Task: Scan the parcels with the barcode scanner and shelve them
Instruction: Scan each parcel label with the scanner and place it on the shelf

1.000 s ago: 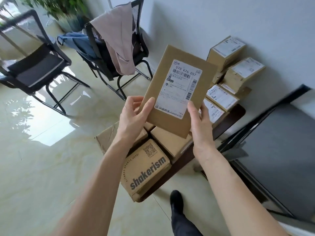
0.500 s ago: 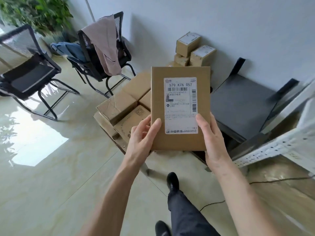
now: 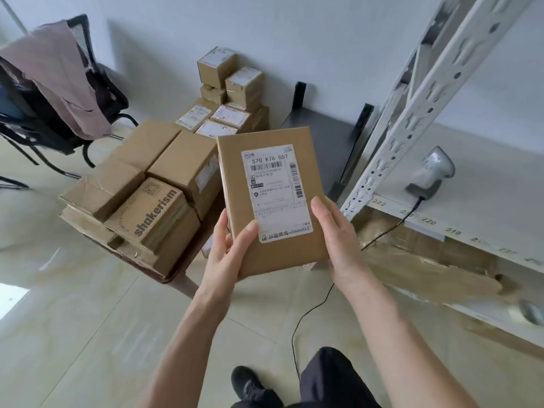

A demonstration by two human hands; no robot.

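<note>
Several stacked parcels (image 3: 153,184) sit at left; the left hand (image 3: 226,248) and right hand (image 3: 338,231) hold a flat parcel (image 3: 265,172) by its lower edges, fingers curled round it, label up; the barcode scanner (image 3: 432,172) rests on the shelf (image 3: 485,184) at right

A black mesh chair (image 3: 97,92) is seen at the far left, near the wall. A pinkish cloth (image 3: 56,81) (creased) is draped over its back. The floor (image 3: 88,334) is tiled in pale cream.

Brown parcel, white label

You hold a plain brown parcel (image 3: 270,198) whose white label (image 3: 276,191) carries black barcodes; the rack (image 3: 418,113) is white, the scanner (image 3: 431,172) grey, its cable (image 3: 309,313) black.
</note>
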